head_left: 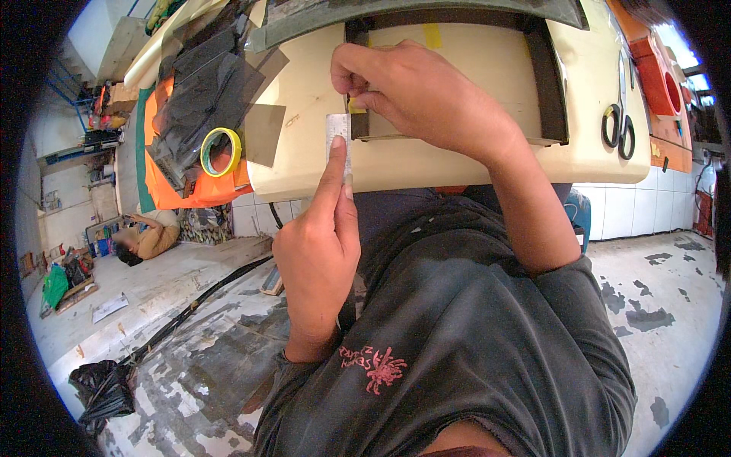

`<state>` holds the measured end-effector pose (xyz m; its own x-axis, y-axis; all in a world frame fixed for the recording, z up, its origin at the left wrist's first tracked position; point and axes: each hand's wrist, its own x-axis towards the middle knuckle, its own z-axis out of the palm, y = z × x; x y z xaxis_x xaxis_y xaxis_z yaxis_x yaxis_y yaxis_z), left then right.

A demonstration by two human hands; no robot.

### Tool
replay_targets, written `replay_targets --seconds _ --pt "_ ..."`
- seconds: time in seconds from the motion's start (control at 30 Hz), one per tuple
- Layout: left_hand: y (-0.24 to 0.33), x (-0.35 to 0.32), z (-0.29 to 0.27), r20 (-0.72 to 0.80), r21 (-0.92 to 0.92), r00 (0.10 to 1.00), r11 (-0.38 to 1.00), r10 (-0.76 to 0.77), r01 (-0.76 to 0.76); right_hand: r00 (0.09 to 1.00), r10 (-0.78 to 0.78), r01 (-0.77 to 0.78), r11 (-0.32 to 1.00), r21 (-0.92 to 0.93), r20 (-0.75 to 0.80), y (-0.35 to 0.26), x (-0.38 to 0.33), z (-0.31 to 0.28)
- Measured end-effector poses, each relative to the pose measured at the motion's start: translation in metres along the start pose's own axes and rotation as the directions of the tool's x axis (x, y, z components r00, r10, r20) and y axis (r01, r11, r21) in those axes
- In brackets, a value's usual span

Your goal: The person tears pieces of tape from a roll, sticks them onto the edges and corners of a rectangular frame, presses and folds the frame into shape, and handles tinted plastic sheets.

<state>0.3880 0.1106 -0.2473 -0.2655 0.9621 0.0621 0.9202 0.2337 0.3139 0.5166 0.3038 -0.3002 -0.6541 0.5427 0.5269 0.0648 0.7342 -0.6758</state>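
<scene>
My left hand [318, 247] reaches up to the near edge of the cream-covered table. Its index finger presses along a short metal ruler [336, 126], with the thumb against the ruler's lower part. Just beyond the ruler's far end, my right hand [434, 95] is closed in a pinch; what its fingers hold is too thin and hidden to name. Under and beside that hand lies a rectangular frame of dark strips [550, 84]. Yellow tape [432, 36] shows on its far side, and a yellow bit sits by the right fingertips.
Scissors [620, 122] lie at the right. A yellow tape roll [221, 151] rests on dark translucent sheets [202, 95] and orange material [164, 186] at the left. A grey-black strip [419, 15] crosses the far side. Another person [156, 236] is on the floor far left.
</scene>
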Motion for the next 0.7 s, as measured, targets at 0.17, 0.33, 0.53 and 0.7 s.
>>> replay_targets --seconds 0.17,0.33,0.53,0.7 --pt "0.002 -0.001 0.000 -0.006 0.001 1.000 1.000 0.003 -0.003 0.997 0.072 -0.072 0.997 -0.028 -0.008 -0.005 -0.002 -0.003" --pt "0.005 -0.001 -0.004 0.004 0.020 1.000 1.000 -0.009 0.009 0.987 0.159 -0.158 0.987 -0.035 0.018 -0.013 -0.002 -0.010" --pt "0.008 -0.001 -0.008 0.017 0.015 1.000 1.000 -0.012 0.012 0.993 0.093 -0.102 0.986 -0.130 -0.071 -0.017 -0.006 -0.007" --pt "0.008 -0.002 -0.013 0.019 0.036 1.000 0.999 -0.017 0.017 0.985 0.094 -0.119 0.978 -0.169 -0.146 -0.025 -0.007 -0.005"
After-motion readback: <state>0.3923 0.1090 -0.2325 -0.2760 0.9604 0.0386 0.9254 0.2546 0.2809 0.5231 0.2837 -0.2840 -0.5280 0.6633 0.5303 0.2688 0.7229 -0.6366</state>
